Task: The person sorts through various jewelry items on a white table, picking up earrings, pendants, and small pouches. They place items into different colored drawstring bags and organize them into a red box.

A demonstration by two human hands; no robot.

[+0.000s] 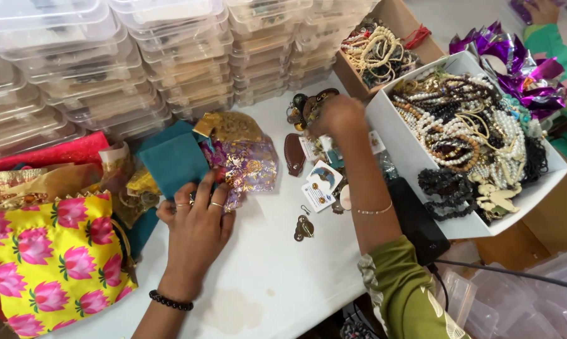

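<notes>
We find the left hand (195, 216) pressed flat on a sheer purple-and-gold pouch (242, 164) on the white table (264, 276), fingers spread, pinning rather than gripping. The pouch lies just ahead and right of it, long axis slanting toward the clear boxes (189, 69). The right hand (336, 116) is farther off, curled over dark earrings (305, 107) (grip hidden, we cannot tell).

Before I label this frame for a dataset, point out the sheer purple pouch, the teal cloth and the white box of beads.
sheer purple pouch (249, 166), head view, middle of its gold-printed fabric.
teal cloth (172, 160), head view, middle of the flat surface.
white box (401, 147), head view, bare left outer wall.
</notes>
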